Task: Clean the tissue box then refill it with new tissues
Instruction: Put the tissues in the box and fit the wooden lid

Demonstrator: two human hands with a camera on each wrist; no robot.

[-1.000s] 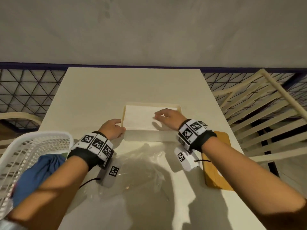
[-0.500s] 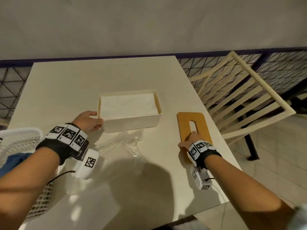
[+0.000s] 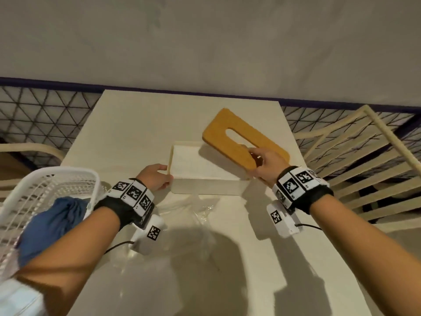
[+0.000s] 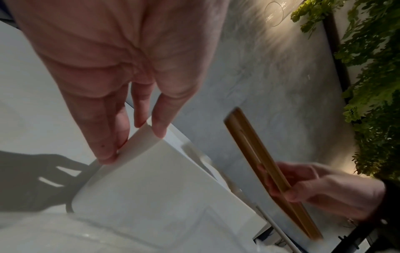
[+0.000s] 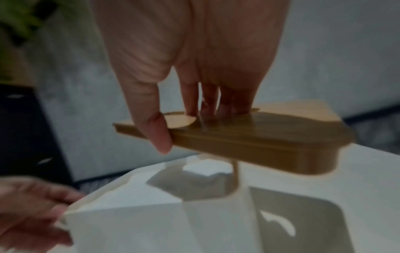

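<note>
A cream tissue box (image 3: 206, 185) stands open in the middle of the table, filled with a stack of white tissues (image 3: 193, 163). My left hand (image 3: 157, 176) holds the box's left end, thumb on the rim and fingers against the wall (image 4: 121, 147). My right hand (image 3: 264, 166) grips the wooden lid (image 3: 241, 137) by its near end, thumb on the edge and fingers through the slot (image 5: 205, 109). The lid hangs tilted in the air above the box's right end (image 5: 238, 142). In the left wrist view the lid (image 4: 270, 169) shows edge-on.
A white plastic basket (image 3: 43, 192) with a blue cloth (image 3: 52, 226) sits at the table's left edge. A crumpled clear plastic wrapper (image 3: 193, 215) lies in front of the box. A slatted cream chair (image 3: 355, 160) stands to the right of the table (image 3: 141, 124).
My right hand left the tissues, reached to the lid lying on the table at the right, took hold of it and lifted it over the box. My left hand stayed on the box.
</note>
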